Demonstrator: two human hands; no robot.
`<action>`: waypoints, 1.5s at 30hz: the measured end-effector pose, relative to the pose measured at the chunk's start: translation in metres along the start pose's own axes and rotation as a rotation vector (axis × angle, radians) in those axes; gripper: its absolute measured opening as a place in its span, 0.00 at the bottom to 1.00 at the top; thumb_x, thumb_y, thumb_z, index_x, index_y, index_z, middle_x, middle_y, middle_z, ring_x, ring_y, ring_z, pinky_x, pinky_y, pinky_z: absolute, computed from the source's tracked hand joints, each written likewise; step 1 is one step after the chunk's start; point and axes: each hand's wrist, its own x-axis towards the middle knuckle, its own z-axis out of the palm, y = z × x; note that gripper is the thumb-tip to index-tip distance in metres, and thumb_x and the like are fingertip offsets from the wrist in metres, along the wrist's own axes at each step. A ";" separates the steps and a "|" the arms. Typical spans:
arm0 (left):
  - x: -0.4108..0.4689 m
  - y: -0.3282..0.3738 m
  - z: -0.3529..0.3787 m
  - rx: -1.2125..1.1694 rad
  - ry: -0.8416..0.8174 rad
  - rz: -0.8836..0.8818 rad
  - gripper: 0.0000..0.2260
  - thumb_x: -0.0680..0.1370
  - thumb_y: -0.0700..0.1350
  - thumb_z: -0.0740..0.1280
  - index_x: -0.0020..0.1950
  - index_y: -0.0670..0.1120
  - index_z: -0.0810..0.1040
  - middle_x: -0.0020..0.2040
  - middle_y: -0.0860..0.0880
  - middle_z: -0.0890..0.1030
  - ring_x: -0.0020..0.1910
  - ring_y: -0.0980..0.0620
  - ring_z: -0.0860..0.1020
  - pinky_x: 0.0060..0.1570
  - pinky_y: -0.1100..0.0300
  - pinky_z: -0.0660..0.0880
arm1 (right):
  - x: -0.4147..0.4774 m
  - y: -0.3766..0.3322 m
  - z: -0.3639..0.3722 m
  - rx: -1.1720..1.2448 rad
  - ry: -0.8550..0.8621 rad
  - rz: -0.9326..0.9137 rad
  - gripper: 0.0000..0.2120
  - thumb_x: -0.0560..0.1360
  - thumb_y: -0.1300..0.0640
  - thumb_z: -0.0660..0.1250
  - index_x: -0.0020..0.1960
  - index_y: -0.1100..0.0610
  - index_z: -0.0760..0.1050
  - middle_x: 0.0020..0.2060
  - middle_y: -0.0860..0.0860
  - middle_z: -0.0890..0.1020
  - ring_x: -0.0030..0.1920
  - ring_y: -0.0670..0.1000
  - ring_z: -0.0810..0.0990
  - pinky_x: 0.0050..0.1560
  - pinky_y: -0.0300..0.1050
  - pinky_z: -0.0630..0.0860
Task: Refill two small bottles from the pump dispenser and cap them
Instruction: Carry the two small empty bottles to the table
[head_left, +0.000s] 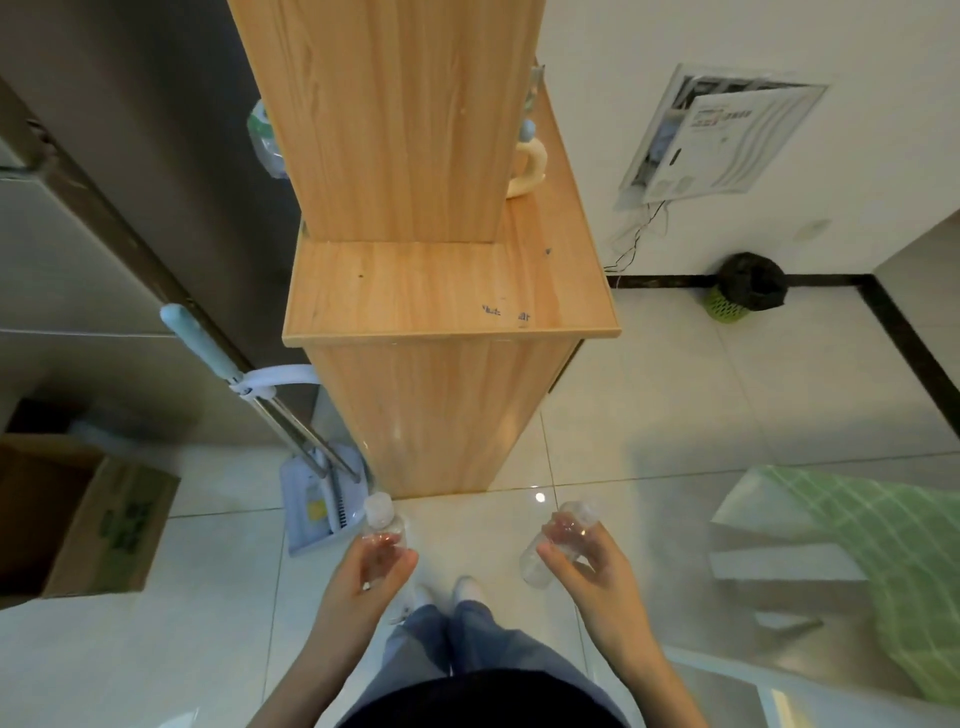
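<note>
Two small clear plastic bottles with clear caps are already in the person's hands, one each, held low over the glossy white tiled floor (649, 415) in front of the light wooden cabinet (452, 291). The left hand (376, 566) is closed around the base of the left bottle (383, 522), which stands roughly upright with its cap pointing toward the cabinet. The right hand (589, 558) grips the right bottle (558, 540) around its middle; this one lies tilted, its long axis slanting from a base nearer the person's feet up to a cap angled away to the right. Both bottles look empty or nearly so, though the clear plastic makes that hard to confirm, and both appear capped.

Just beyond the hands stands the cabinet, its flat lower ledge serving as the nearest tabletop, bare apart from small dark marks. Left of the cabinet lean a pale blue dustpan and broom (317, 499), with a brown cardboard box (88, 519) farther left. A cream handled mug (527, 171) sits on the far side of the ledge.

No pump dispenser is visible, so filling has probably not begun. The ledge lies straight ahead of both hands, about equally near to each, a likely place to set the bottles down and uncap them.
</note>
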 end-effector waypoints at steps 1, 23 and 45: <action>-0.001 0.000 0.000 0.000 -0.003 0.003 0.06 0.74 0.36 0.69 0.46 0.45 0.76 0.41 0.51 0.80 0.42 0.59 0.77 0.34 0.79 0.70 | -0.001 0.000 0.000 -0.006 0.001 -0.001 0.12 0.72 0.63 0.72 0.54 0.55 0.76 0.47 0.50 0.83 0.43 0.37 0.81 0.43 0.28 0.75; -0.030 -0.019 0.037 0.202 -0.437 0.097 0.08 0.74 0.37 0.69 0.47 0.49 0.75 0.44 0.52 0.79 0.44 0.58 0.77 0.41 0.74 0.72 | -0.093 0.056 -0.021 0.136 0.404 0.048 0.12 0.72 0.58 0.72 0.54 0.49 0.76 0.46 0.43 0.82 0.45 0.35 0.80 0.40 0.25 0.74; -0.294 -0.135 0.219 0.565 -1.180 0.127 0.09 0.73 0.36 0.69 0.49 0.47 0.75 0.47 0.49 0.79 0.47 0.53 0.77 0.52 0.55 0.74 | -0.422 0.221 -0.144 0.384 1.078 0.178 0.12 0.73 0.55 0.71 0.55 0.49 0.74 0.48 0.44 0.81 0.49 0.37 0.79 0.46 0.28 0.75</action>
